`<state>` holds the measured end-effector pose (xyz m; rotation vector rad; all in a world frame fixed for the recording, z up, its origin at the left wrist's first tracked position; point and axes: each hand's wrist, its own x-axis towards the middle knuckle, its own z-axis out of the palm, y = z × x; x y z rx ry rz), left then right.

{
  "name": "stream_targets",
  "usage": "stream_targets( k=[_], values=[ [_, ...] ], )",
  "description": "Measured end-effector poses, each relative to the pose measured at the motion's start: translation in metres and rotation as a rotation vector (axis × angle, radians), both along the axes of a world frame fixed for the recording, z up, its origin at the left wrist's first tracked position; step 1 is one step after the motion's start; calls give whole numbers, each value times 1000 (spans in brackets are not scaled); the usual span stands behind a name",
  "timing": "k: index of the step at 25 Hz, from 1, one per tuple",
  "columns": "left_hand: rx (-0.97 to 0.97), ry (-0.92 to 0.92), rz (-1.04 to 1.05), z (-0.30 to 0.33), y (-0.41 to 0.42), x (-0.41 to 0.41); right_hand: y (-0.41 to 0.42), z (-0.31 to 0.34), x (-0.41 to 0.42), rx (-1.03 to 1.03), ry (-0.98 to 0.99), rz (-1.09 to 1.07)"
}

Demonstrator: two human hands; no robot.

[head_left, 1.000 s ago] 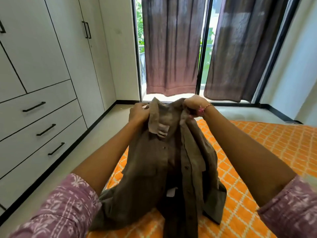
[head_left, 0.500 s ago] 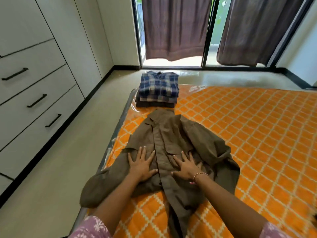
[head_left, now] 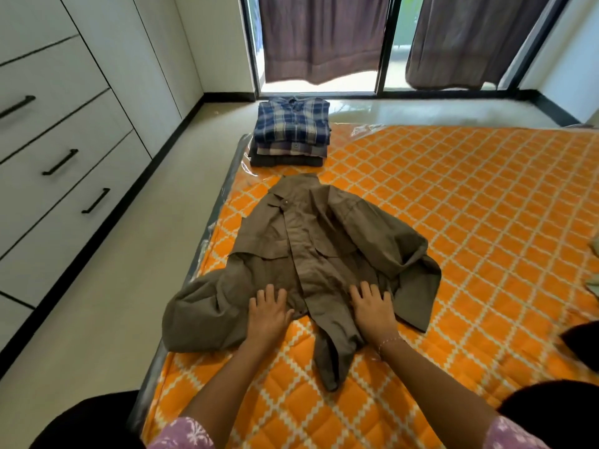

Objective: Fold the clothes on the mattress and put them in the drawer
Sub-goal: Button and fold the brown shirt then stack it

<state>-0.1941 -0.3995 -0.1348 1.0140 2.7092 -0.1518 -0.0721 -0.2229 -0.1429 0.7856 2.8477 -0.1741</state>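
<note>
A brown button-up shirt (head_left: 311,247) lies spread front-up on the orange quilted mattress (head_left: 470,196), collar pointing away from me, sleeves crumpled out to both sides. My left hand (head_left: 268,314) presses flat on the shirt's lower left panel with fingers straight. My right hand (head_left: 372,309) presses flat on the lower right panel, a thin bracelet at the wrist. Beyond the collar, a stack of folded shirts (head_left: 291,134) sits at the mattress's far left corner, a blue plaid one on top. White drawers (head_left: 61,163) with black handles line the left wall.
A strip of pale floor (head_left: 123,286) runs between the mattress and the drawers. Brown curtains (head_left: 321,37) hang over a glass door at the far end. Other cloth pieces (head_left: 593,264) peek in at the right edge of the mattress.
I held the shirt up by the collar, then laid it flat on the mattress. Both hands have slid down its front toward the hem and moved further apart.
</note>
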Motion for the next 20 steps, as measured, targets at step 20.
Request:
stream_targets(
  k=[20],
  values=[
    [-320,-1217,1,39,-33,67,-94,68,-14,-297,84,-95]
  ],
)
